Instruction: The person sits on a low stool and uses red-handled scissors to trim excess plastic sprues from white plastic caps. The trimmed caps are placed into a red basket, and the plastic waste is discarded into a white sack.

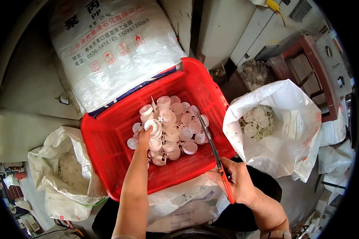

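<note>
A red plastic basket (107, 143) stands before me with a heap of translucent white molded plastic parts (170, 134), round and cup-like, some joined by thin sprues. Inside it, at the heap's left side, my left hand (144, 136) grips one of these round parts (152, 126) between thumb and fingers. My right hand (236, 180) is at the basket's near right corner, shut on the red handles of long-bladed scissors (211, 140). The dark blades point up and left over the basket's right side, their tips near the heap. They look closed or nearly so.
Right of the basket, an open white woven sack (290, 125) holds thin plastic scraps and several round parts. Another open sack (92, 179) with pale scraps stands at left. A printed white plastic sack (119, 53) lies beyond the basket. A dark red wooden frame (332, 74) stands at upper right.
</note>
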Tool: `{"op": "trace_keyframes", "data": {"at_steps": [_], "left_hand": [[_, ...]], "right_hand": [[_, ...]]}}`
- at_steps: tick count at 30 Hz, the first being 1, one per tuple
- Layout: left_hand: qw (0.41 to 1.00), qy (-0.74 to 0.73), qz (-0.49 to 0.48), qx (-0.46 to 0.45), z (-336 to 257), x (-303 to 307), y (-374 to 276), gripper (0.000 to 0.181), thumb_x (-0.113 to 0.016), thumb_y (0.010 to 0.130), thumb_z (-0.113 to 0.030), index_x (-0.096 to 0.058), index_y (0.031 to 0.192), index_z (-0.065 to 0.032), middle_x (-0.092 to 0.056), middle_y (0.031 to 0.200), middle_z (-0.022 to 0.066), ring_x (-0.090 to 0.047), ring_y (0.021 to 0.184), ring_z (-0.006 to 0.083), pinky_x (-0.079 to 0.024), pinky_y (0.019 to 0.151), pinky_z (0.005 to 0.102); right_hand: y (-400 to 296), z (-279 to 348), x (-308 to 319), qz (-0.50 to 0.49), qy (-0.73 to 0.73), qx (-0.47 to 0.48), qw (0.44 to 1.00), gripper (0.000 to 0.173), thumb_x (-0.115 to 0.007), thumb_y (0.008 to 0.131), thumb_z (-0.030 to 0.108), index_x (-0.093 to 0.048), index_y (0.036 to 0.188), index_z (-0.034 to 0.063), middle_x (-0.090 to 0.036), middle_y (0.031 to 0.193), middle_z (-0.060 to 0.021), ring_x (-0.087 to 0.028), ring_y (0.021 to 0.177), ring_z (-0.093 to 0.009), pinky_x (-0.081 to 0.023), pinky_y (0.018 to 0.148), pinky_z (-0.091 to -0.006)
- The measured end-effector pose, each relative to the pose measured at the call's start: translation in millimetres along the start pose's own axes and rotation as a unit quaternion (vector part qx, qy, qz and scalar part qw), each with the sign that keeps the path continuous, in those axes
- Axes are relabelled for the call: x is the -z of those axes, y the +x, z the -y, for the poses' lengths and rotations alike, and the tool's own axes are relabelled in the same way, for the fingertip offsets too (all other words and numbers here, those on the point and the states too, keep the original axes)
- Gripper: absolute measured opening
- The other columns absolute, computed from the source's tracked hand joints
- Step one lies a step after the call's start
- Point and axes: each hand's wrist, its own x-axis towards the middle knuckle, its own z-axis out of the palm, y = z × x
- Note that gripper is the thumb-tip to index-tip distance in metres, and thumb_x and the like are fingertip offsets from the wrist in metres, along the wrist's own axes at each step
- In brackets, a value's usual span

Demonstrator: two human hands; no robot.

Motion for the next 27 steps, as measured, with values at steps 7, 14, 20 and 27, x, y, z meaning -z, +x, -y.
{"op": "trace_keyframes", "data": {"at_steps": [7,14,20,27], "left_hand": [[0.995,0.015,-0.049,-0.085,-23,17,-11,0.029,-0.072,0.080,-0.024,-0.067,0.096,0.0001,-0.067,0.086,0.0074,-0.060,0.076,0.0154,-0.046,0.062,0.0306],[0.907,-0.384,0.174,0.015,-118,14,-182,0.028,-0.058,0.093,-0.025,-0.055,0.113,-0.0061,-0.060,0.100,0.0046,-0.054,0.083,0.0186,-0.042,0.067,0.0334],[0.844,-0.457,0.280,0.021,-137,-4,-308,0.028,-0.056,0.094,-0.026,-0.054,0.112,-0.0053,-0.059,0.095,0.0058,-0.051,0.079,0.0182,-0.040,0.064,0.0301],[0.821,-0.453,0.347,0.020,-130,-51,-373,0.029,-0.044,0.098,-0.024,-0.053,0.117,-0.0041,-0.056,0.101,0.0110,-0.050,0.082,0.0236,-0.045,0.064,0.0295]], "right_hand": [[0,5,-2,0.006,0.029,-0.019,0.999,0.036,-0.066,0.087,0.029,-0.050,0.072,0.0004,-0.041,0.052,-0.0026,-0.036,0.049,-0.010,-0.035,0.045,-0.0279],[-29,-21,-12,0.143,0.236,-0.120,0.954,0.055,-0.043,0.092,0.058,-0.048,0.075,0.0056,-0.049,0.053,-0.0019,-0.049,0.043,-0.010,-0.039,0.042,-0.0252],[-89,-52,-36,0.181,0.302,-0.076,0.933,0.075,-0.023,0.088,0.073,-0.048,0.071,0.0042,-0.047,0.051,-0.0043,-0.047,0.044,-0.015,-0.039,0.045,-0.0269],[-123,-47,8,0.164,0.455,-0.041,0.874,0.084,-0.025,0.080,0.082,-0.047,0.069,0.0024,-0.046,0.049,-0.0068,-0.049,0.042,-0.019,-0.040,0.044,-0.0282]]}}
